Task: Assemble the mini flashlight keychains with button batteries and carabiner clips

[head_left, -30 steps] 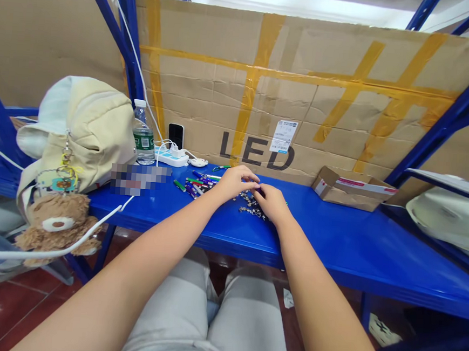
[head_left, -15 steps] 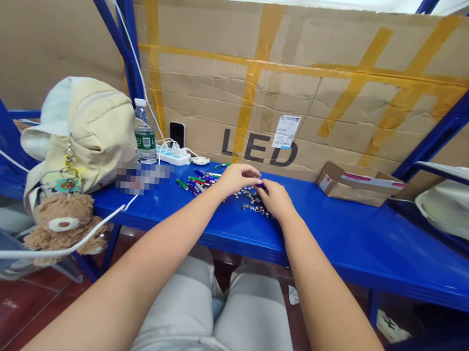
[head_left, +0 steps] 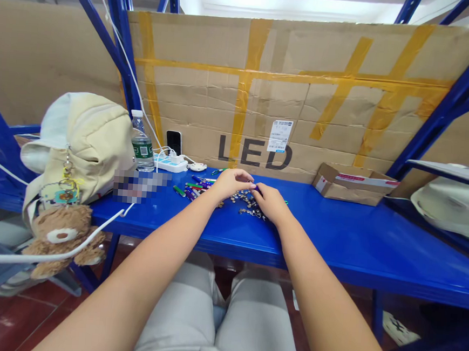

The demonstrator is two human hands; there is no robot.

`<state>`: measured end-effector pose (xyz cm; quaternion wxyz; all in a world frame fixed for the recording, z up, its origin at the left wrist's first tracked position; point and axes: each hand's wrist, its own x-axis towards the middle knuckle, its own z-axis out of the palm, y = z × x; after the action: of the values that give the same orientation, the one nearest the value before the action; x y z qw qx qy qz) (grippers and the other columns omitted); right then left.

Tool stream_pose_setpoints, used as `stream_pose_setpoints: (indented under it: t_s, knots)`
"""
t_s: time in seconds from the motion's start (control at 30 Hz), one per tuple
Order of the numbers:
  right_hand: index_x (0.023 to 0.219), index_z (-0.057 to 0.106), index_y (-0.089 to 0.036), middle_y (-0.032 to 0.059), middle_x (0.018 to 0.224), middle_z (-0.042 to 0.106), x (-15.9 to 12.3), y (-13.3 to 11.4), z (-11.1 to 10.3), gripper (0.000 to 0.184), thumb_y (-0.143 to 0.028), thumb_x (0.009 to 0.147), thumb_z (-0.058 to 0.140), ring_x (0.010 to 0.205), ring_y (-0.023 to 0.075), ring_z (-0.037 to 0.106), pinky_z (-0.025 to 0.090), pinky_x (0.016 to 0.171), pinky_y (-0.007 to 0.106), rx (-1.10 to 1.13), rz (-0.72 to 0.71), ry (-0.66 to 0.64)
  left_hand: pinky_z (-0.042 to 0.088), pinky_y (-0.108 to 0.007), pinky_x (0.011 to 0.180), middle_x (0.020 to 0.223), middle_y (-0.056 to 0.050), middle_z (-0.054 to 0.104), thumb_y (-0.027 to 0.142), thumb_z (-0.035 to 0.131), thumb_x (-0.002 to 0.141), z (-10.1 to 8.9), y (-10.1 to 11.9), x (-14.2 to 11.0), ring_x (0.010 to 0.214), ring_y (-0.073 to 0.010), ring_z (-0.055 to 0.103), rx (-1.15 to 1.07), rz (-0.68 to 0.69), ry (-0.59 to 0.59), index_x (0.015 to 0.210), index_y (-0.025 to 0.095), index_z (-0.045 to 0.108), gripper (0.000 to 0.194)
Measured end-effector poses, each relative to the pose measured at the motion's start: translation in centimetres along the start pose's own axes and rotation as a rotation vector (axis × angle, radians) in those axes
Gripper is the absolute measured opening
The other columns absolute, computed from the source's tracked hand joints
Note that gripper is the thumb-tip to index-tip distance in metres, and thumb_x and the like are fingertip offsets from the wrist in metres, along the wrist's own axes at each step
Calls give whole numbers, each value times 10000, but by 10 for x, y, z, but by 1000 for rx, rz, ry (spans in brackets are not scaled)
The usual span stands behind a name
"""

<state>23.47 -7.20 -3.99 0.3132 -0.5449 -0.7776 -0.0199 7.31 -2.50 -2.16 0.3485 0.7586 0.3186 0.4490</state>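
Note:
My left hand (head_left: 232,184) and my right hand (head_left: 270,201) meet above the blue tabletop, fingertips touching or nearly so. Both are closed in a pinch. A dark purple, pen-like piece (head_left: 258,188) shows in small part at the right fingertips; the rest is covered by the fingers. Whether the left fingers grip it too is hard to see. Beneath the hands lie many small shiny metal parts (head_left: 251,212). Left of them, partly behind my left wrist, is a loose pile of purple, green, red and blue pens (head_left: 191,191). A green tip (head_left: 286,202) pokes out beyond my right hand.
A cream backpack (head_left: 95,137) with a teddy bear charm (head_left: 63,235) stands at the left, beside a water bottle (head_left: 142,146), phone (head_left: 174,141) and power strip (head_left: 170,163). An open cardboard box (head_left: 353,190) sits back right. A white cable (head_left: 70,250) crosses the left front.
The camera view has tilted and shifted slightly. My hands stay together over the metal parts, with the fingertips drawn a little closer; the purple piece shows less.

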Motion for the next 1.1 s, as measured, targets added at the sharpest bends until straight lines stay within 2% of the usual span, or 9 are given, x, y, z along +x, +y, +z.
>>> stream_pose_setpoints:
  t_s: [0.17, 0.27, 0.37, 0.47, 0.53, 0.7, 0.8, 0.9, 1.1]
  knots:
    - [884, 597, -187, 84, 928, 691, 0, 0, 0, 236, -314, 926, 403, 833, 204, 619, 387, 668, 256, 3, 20, -21, 504, -333, 824, 899, -90, 715, 301, 764, 644, 0, 2, -1, 868, -203, 655, 3, 16, -38, 892, 121, 705, 312]
    - [1048, 600, -176, 106, 1059, 679, 0, -1, -2, 277, -325, 932, 397, 939, 218, 620, 404, 735, 262, 16, 44, -24, 468, -349, 908, 981, -88, 711, 376, 685, 735, -1, 5, -2, 957, -215, 638, -10, 55, -74, 930, 130, 711, 315]
    - [1104, 593, -168, 117, 1090, 671, 0, -2, -3, 306, -331, 933, 399, 970, 226, 618, 408, 761, 269, 3, 51, -30, 424, -372, 973, 1071, -98, 690, 431, 579, 820, -1, 5, -2, 1045, -228, 606, -80, 26, -114, 989, 129, 705, 368]
    - [1060, 604, -171, 114, 1064, 679, 0, -1, -3, 287, -335, 930, 407, 959, 224, 620, 407, 762, 270, -13, 44, -27, 389, -366, 1010, 1138, -104, 663, 383, 628, 790, -1, 1, 0, 1110, -228, 573, -101, 12, -132, 1026, 135, 696, 349]
    - [985, 609, -181, 103, 1016, 690, 0, -1, -3, 262, -346, 926, 414, 922, 218, 625, 404, 740, 268, -27, 40, -21, 396, -363, 998, 1133, -105, 663, 352, 677, 750, -1, -3, 2, 1087, -220, 583, -121, -1, -103, 1040, 139, 688, 360]
    - [848, 576, -207, 66, 886, 692, -1, 0, -3, 231, -353, 924, 414, 814, 201, 622, 388, 669, 261, -61, 25, -15, 464, -351, 860, 890, -94, 703, 372, 748, 668, -3, -11, 3, 841, -182, 631, -175, -76, -30, 884, 113, 699, 341]
    - [939, 565, -213, 74, 930, 688, 0, 1, -2, 174, -343, 910, 454, 847, 206, 622, 394, 689, 268, -49, 27, -2, 467, -331, 807, 795, -68, 689, 385, 752, 657, -2, -12, 2, 764, -162, 615, -159, -109, -38, 807, 115, 698, 314]
    - [1033, 520, -205, 90, 954, 679, 1, 2, -1, 202, -338, 882, 509, 852, 217, 622, 409, 693, 276, 14, 67, 56, 463, -325, 812, 814, -66, 692, 383, 755, 652, -2, -13, 1, 774, -160, 615, -203, -143, -32, 830, 121, 706, 321]
    - [941, 546, -213, 65, 911, 680, -3, 3, -8, 160, -352, 886, 487, 832, 213, 614, 425, 712, 288, 135, 2, 47, 449, -349, 878, 916, -83, 701, 416, 736, 672, -2, -16, 2, 892, -197, 621, -124, -35, -34, 873, 134, 720, 347]
